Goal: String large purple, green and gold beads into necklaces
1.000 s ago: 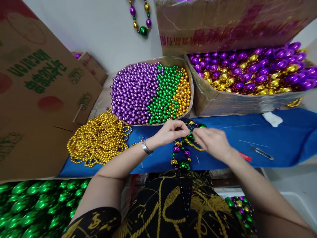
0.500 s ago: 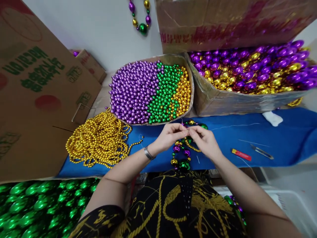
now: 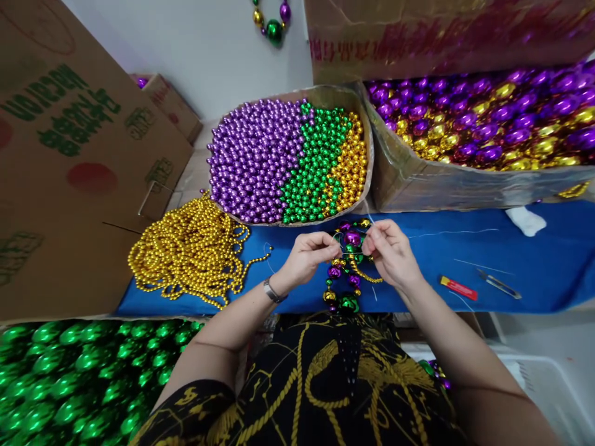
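Both hands are held close together above the blue cloth, with a short gap between them. A thin pale thread spans that gap. My left hand pinches one end of it between thumb and fingertips. Closed on the other end is my right hand, with a loose strand rising above its fingers. Below and behind the hands lies a bead necklace of purple, green and gold beads, partly hidden by them. A piece of small gold beads curves beside the right fingers.
Gold bead strands are heaped at left. Behind stands a box of small beads; a box of large purple and gold beads is at right. A red-yellow cutter and tweezers-like tool lie on the blue cloth.
My hands were together with fingertips touching. They have drawn apart, the right one moving rightward, and the thread now shows between them. The view has shifted slightly.
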Action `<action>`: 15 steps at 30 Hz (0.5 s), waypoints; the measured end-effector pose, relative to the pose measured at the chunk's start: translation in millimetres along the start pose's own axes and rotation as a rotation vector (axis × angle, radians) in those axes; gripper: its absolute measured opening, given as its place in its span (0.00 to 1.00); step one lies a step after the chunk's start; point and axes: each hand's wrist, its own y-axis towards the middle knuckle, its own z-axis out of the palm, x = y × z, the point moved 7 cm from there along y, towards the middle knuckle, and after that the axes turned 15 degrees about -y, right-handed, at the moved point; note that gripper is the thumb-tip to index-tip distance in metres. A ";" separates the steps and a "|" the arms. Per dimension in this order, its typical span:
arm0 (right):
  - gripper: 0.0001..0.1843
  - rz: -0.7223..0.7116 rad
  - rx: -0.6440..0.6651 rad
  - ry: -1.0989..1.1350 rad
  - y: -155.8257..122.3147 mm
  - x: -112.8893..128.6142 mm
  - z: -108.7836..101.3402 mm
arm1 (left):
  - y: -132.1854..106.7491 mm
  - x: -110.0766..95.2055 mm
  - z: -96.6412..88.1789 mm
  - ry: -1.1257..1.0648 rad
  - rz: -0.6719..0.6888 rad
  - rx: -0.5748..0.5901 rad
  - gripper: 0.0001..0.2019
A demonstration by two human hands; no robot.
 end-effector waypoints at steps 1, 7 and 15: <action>0.18 0.014 0.014 0.002 -0.3 -8.1 1.9 | 0.7 3.7 -5.3 0.011 -0.017 -0.010 0.14; 0.16 0.017 0.045 -0.133 -5.7 -33.3 1.5 | 7.5 23.8 -19.5 -0.015 -0.116 -0.049 0.16; 0.15 -0.132 0.210 -0.262 3.7 9.1 2.2 | 14.2 -1.4 5.2 0.168 -0.022 0.109 0.12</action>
